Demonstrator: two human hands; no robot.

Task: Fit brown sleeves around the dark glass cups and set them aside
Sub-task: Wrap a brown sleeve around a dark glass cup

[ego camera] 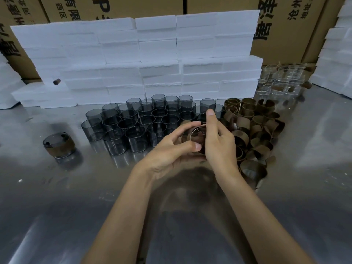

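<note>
Above steel table [57,206], left hand [167,151] and right hand [219,141] clasp dark cup [196,137] between them.

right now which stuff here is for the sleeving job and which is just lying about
For the job:
- dark glass cup gripped by left hand and right hand
- cluster of bare dark glass cups
- pile of brown sleeves
- finished sleeved cup

Lying about:
- white foam blocks
- clear glass beakers
- cardboard cartons
</note>
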